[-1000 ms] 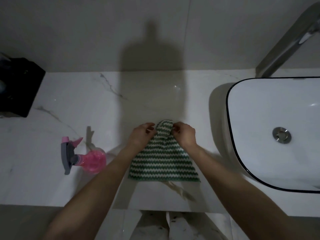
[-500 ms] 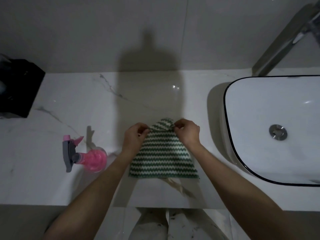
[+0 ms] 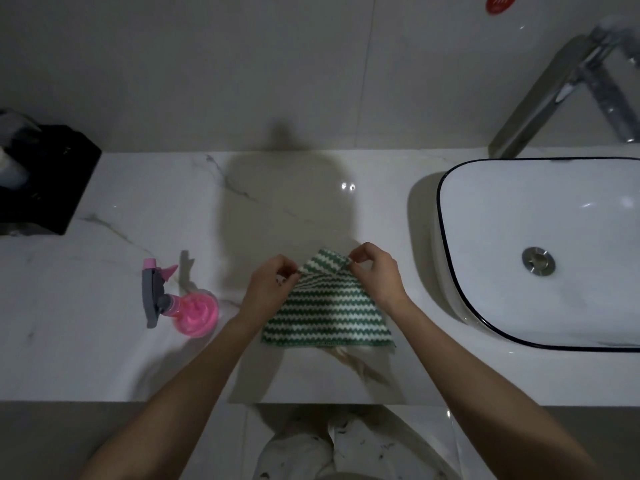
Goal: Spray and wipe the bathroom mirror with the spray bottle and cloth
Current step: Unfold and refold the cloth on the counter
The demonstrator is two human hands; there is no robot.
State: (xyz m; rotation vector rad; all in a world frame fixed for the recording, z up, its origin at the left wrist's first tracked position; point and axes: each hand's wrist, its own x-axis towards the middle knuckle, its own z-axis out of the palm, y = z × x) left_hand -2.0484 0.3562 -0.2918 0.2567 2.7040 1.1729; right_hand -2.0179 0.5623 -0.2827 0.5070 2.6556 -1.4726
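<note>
Pinching the far corners of the green striped cloth (image 3: 327,308), our left hand (image 3: 273,289) and right hand (image 3: 375,271) lift that edge while its near edge lies on the desk (image 3: 104,358). Our pink spray bottle (image 3: 183,304) stands near, left.

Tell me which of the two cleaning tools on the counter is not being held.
The pink spray bottle: it stands alone on the counter, left of the hands. The striped cloth is pinched at its far corners by the left hand and right hand.
</note>
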